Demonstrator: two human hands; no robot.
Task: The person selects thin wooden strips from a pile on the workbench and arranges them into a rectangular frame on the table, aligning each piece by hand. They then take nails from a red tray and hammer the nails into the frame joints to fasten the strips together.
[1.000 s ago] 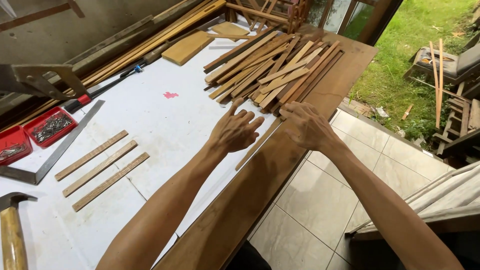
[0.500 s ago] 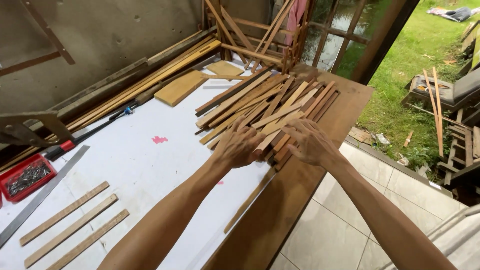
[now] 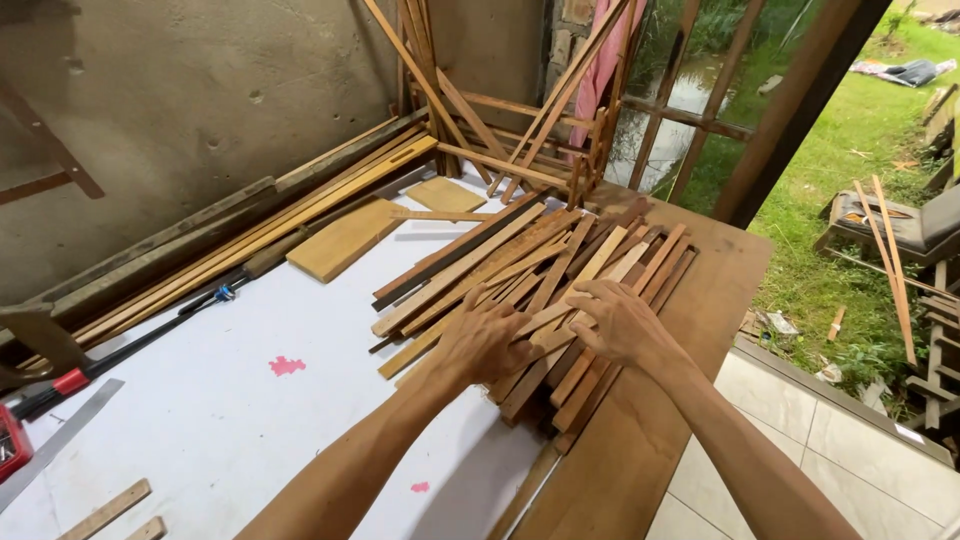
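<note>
A rough woodworking workshop: wooden slats [image 3: 530,290] heaped on the desk [image 3: 200,400], long battens [image 3: 260,235] against the concrete wall [image 3: 180,110] behind it.

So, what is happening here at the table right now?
A person leans over a white-topped workbench with both hands on a loose pile of thin wooden slats. The left hand and right hand lie flat on the slats, fingers spread. A wood board lies further back.

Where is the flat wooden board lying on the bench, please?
The board lies at the bench's far left, between the long sticks along the wall and the slat pile.
</note>
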